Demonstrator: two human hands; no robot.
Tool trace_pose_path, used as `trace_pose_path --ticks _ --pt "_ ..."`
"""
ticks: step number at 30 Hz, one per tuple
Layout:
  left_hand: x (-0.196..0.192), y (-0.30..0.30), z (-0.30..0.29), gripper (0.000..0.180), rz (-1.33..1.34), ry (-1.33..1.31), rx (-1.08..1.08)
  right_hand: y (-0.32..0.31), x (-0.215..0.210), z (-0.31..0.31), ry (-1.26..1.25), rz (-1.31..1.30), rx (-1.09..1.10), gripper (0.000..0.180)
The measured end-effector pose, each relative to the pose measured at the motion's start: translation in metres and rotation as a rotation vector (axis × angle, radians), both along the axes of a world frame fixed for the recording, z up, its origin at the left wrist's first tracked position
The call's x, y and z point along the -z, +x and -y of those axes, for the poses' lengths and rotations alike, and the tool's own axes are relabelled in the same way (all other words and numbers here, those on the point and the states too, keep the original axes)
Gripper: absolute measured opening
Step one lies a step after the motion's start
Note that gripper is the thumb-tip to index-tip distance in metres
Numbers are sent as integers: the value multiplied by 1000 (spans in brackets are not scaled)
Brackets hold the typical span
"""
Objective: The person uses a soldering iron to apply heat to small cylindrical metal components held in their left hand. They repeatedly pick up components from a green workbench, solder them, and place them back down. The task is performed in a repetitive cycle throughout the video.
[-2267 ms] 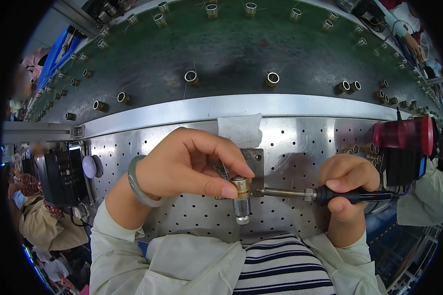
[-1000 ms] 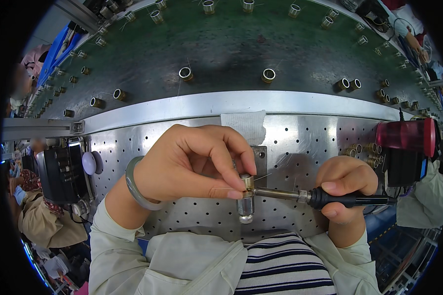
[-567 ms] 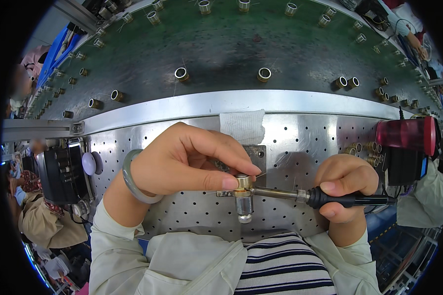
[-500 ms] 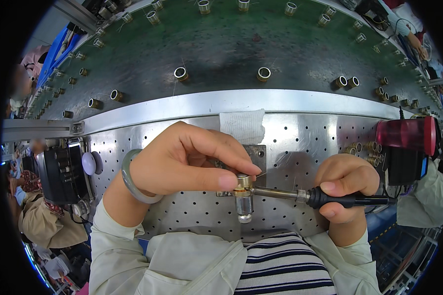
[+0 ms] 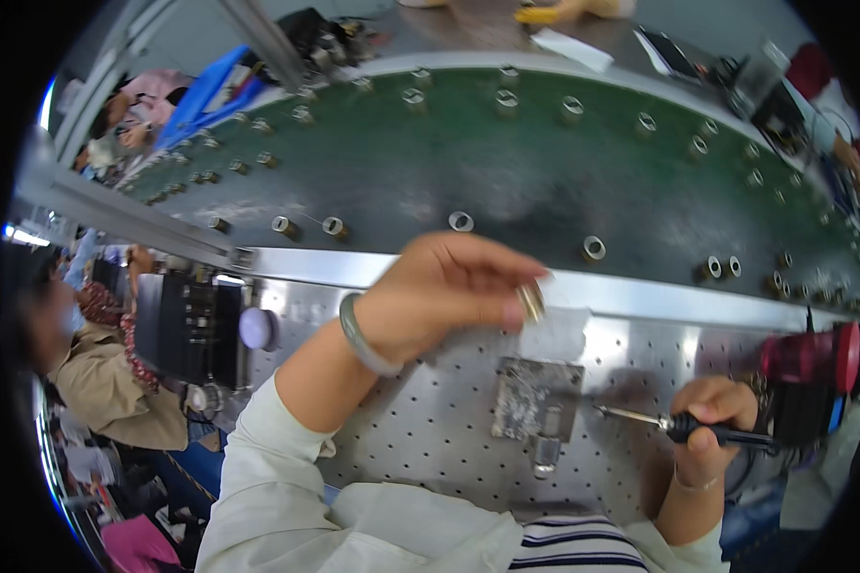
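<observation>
Between the thumb and fingers of my left hand (image 5: pixel 440 291) is a small brass-coloured metal ring-shaped coil (image 5: pixel 531 303), blurred by motion, lifted near the metal rail. My right hand (image 5: pixel 715 425) is closed round the black handle of a soldering iron (image 5: pixel 683 427); its tip points left, apart from everything. Left of that tip, a bare shiny cylindrical post (image 5: pixel 546 451) stands by a square, stained metal plate (image 5: pixel 514 401) on the perforated metal worktop (image 5: pixel 420 439).
Past the rail (image 5: pixel 354 265) lies a green belt (image 5: pixel 382 177) carrying several similar coils (image 5: pixel 461 222). A red-and-black container (image 5: pixel 807 361) stands at the right. On the left are a black device (image 5: pixel 186 329) and a lilac round object (image 5: pixel 256 328). Co-workers sit to the left.
My left hand has lifted the coil off the post and carried it toward the belt. The soldering iron has drawn back to the right. The head view has shifted.
</observation>
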State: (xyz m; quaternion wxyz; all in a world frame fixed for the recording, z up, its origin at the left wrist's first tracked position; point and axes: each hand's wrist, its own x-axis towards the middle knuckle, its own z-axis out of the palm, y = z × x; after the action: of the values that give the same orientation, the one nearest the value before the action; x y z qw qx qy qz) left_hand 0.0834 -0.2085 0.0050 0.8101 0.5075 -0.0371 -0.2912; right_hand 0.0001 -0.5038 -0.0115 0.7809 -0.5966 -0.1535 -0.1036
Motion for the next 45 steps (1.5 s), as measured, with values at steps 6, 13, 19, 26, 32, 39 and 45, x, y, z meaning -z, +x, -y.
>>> trace_pose_path --ticks 6,13,19,26,32,39,45 --pt "18 110 -154 26 755 1250 -613 -3 -3 -2 19 -12 -44 27" --pt "36 136 -237 42 783 1852 -573 6 -12 10 -107 -40 -140 19" --pt "-19 113 -40 31 1232 1310 -353 3 -13 16 -264 36 -135 15" --pt "-5 111 163 32 1540 860 193 0 -21 20 -327 155 -89 13" --pt "13 108 259 25 1530 1069 345 -1 -23 22 -306 202 -79 15" --pt "-36 79 201 19 1080 637 411 -5 -22 32 -310 200 -68 15" --pt "-44 31 68 24 115 290 443 -2 -28 24 -264 189 -79 16"
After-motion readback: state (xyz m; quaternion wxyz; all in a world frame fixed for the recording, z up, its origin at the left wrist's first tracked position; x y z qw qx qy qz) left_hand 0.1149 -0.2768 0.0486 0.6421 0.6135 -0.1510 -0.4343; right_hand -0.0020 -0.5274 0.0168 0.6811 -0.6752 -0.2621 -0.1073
